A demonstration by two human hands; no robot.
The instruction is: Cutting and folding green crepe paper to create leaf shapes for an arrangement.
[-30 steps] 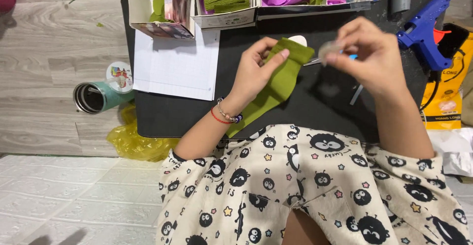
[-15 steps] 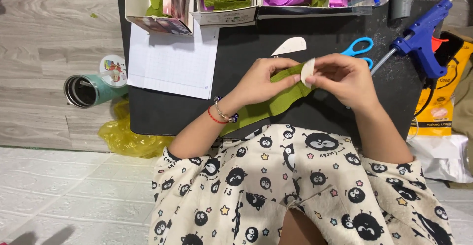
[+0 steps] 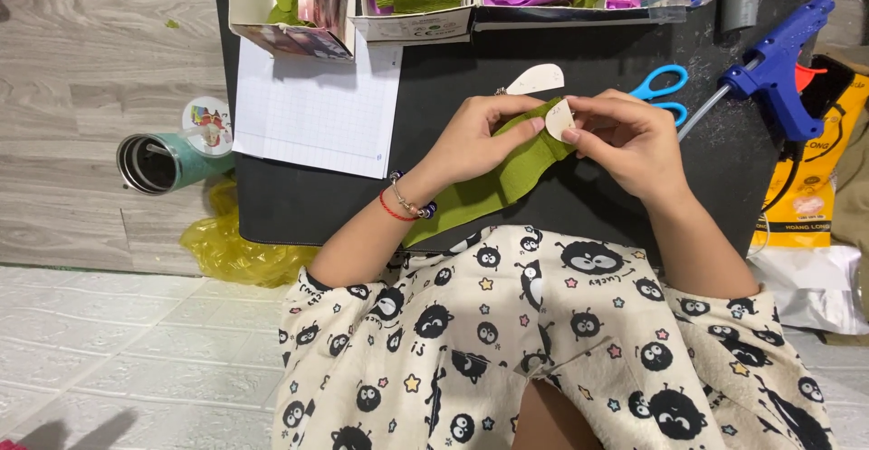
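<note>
Tumbler [image 3: 167,162]: lies on its side on the floor, left of your black mat [image 3: 272,205].
Left hand [image 3: 475,138]: your fingers pinch the green crepe strip [image 3: 507,178] taut, so it stays flat.
Right hand [image 3: 625,138]: your fingers grip the small white petal template [image 3: 558,119] against the strip's top end.
Glue gun [image 3: 778,65]: parked at the right.

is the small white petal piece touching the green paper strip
Touching. The head view shows the white petal piece, pinched by the right hand, laid against the green paper strip held by the left hand.
</note>
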